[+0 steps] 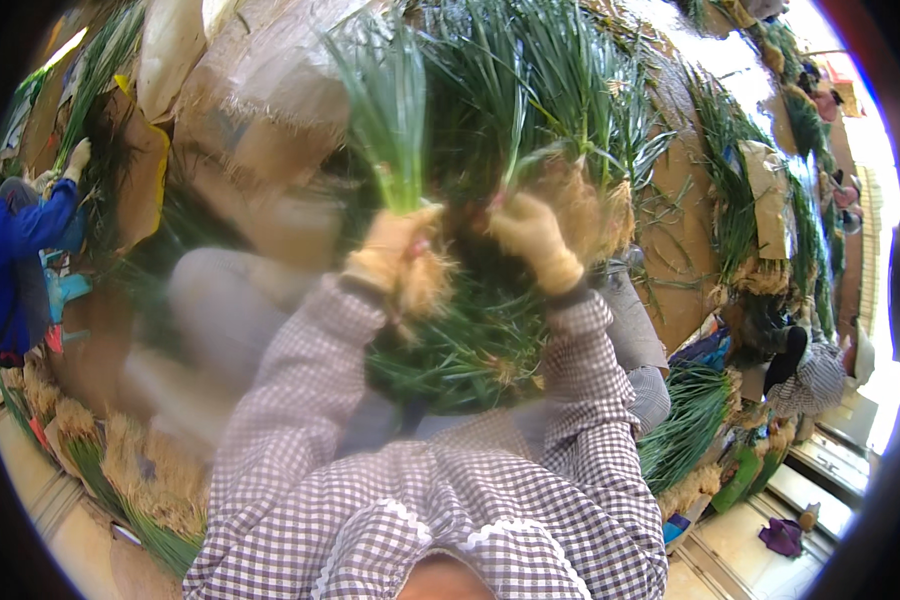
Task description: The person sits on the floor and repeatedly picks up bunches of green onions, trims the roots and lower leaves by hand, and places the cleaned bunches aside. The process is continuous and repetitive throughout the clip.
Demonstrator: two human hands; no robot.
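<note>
My left hand [391, 244], in a pale work glove, grips a bunch of long-leaved, onion-like green plants [399, 150]. Their leaves point away from me, and the pale fibrous roots [425, 283] with a reddish base hang out below the fist. To its right my gloved right hand [531, 231] is blurred, its fingers closed at the reddish base of a thin green stalk [511, 169]. Beyond both hands lies a large heap of the same plants [487, 67], with root clumps [574, 202] towards me. Loose green leaves [457, 360] fill the space between my legs.
A clear plastic sheet [270, 67] lies at the upper left. On the left a person in blue [22, 247] handles plants; another person [810, 375] sits at right. Rooted bundles line the lower left [150, 465] and right [690, 420]. Brown ground [679, 240] shows at right.
</note>
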